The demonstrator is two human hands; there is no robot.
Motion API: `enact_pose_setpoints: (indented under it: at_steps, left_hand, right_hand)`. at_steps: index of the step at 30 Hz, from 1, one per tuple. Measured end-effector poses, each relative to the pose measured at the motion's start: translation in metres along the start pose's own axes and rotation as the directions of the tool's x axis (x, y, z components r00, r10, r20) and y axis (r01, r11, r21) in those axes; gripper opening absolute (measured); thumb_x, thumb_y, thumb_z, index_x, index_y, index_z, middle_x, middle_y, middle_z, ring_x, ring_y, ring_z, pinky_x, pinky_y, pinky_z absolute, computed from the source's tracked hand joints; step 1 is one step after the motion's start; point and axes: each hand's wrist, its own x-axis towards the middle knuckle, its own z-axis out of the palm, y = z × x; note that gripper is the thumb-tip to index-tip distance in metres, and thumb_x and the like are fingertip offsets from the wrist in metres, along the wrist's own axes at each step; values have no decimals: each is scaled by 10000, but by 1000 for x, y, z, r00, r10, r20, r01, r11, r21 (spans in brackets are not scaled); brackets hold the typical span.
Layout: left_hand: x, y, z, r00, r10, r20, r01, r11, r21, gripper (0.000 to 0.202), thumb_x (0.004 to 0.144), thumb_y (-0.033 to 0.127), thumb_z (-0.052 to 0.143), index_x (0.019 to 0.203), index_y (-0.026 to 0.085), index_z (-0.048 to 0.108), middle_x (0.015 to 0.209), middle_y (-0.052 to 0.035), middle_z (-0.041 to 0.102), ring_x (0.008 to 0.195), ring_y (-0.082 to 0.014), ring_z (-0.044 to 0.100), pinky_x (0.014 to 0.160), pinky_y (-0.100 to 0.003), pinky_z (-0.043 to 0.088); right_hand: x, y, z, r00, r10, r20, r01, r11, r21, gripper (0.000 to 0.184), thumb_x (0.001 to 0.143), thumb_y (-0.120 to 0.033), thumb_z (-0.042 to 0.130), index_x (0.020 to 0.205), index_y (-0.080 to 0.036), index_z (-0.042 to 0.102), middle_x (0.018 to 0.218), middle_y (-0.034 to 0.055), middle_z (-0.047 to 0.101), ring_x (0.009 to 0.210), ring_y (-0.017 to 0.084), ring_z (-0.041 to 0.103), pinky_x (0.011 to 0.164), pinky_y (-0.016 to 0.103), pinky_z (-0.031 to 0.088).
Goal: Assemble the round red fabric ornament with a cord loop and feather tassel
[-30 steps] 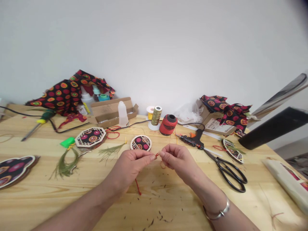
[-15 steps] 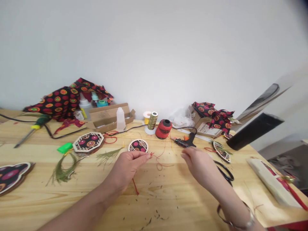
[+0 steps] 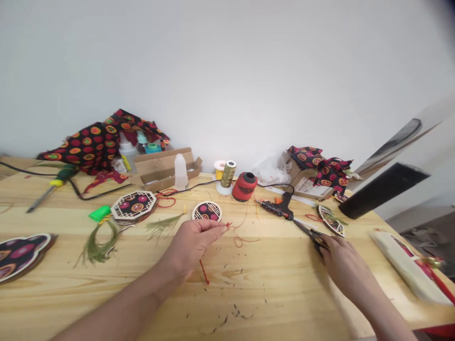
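Note:
Thumb and forefinger of my left hand (image 3: 195,244) pinch a red cord (image 3: 204,272) whose knotted tip shows above the thumb and whose tail hangs below the palm. Thin red thread (image 3: 245,240) runs loosely from there toward the red thread spool (image 3: 245,186). On the right, my right hand (image 3: 343,258) is wrapped round the black handles of scissors (image 3: 308,232), blades pointing up-left at the glue gun (image 3: 280,207). Just behind my left hand lies a round wooden-framed ornament (image 3: 206,211) with patterned fabric, partly covered by the fingers.
Green tassels (image 3: 97,241), an octagonal ornament (image 3: 133,207) and a screwdriver (image 3: 50,192) lie to the left. Spools, a white bottle (image 3: 181,173) and an open cardboard box (image 3: 156,169) line the wall. A black cylinder (image 3: 384,190) leans at right. Dark scraps dot the front.
My right hand has moved right and toward me from beside the glue gun and now grips the scissors. My left hand keeps its pinch on the red cord. The view has shifted slightly.

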Motion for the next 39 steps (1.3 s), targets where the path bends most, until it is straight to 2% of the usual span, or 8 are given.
enact_pose_setpoints:
  at_steps: [7,14,19,23,26,29,34,39]
  left_hand:
    - [0,-3,-1,999,-42,7,42,999,-6,205,590,345,752,695,170,733,363,99,366,376,-65,253,445,-240,232]
    - [0,-4,-1,998,-44,43,43,999,8,240,622,362,731,718,142,716,392,103,331,393,-43,176,419,-240,92]
    - [0,-7,-2,997,-56,53,57,998,-10,257,628,370,729,754,145,719,392,104,320,395,-44,161,420,-241,62]
    - [0,-7,-2,998,-47,50,49,998,-39,223,619,334,741,732,142,724,409,92,377,398,-40,181,411,-233,91]
    - [1,-9,-2,999,-19,48,22,998,-56,207,629,325,739,721,141,718,422,87,389,402,-38,199,407,-225,95]
    - [3,-13,-4,997,16,80,-10,997,-81,215,660,346,724,730,144,705,413,97,343,403,-38,192,408,-213,95]
    - [2,-13,-4,993,32,110,-20,994,-108,199,688,336,709,748,147,703,415,94,350,401,-35,198,401,-196,106]
    - [-3,-8,-1,990,55,131,-42,994,-101,115,687,272,701,707,161,726,468,55,490,404,-35,256,397,-189,174]
  right_hand:
    - [5,14,10,1000,13,19,-13,1000,-5,376,748,-2,393,1038,-81,618,1006,185,644,955,273,618,781,332,475]
    - [-5,20,3,997,68,46,-69,997,37,290,755,-118,441,991,-112,609,986,171,624,800,276,651,671,348,487]
    - [-21,19,-7,998,52,42,-65,917,393,193,745,-308,531,853,-159,589,831,120,627,720,249,613,648,333,471]
    - [-37,-11,-22,977,-208,45,86,580,810,277,748,-453,536,825,-187,526,750,49,568,688,200,562,599,279,457]
    - [-47,-44,-40,946,-321,-37,193,469,862,363,714,-493,549,910,-188,527,812,38,553,749,203,521,670,292,435]
    - [-53,-76,-58,894,-436,101,140,486,863,241,706,-413,574,782,-189,526,704,-2,475,660,160,443,568,244,374]
    - [-55,-109,-64,839,-450,306,13,579,815,161,695,-270,622,721,-189,485,648,-52,373,587,103,310,514,211,289]
    - [-50,-121,-58,892,-421,165,139,603,785,181,712,-297,644,701,-192,497,700,-35,473,608,111,387,553,221,309]
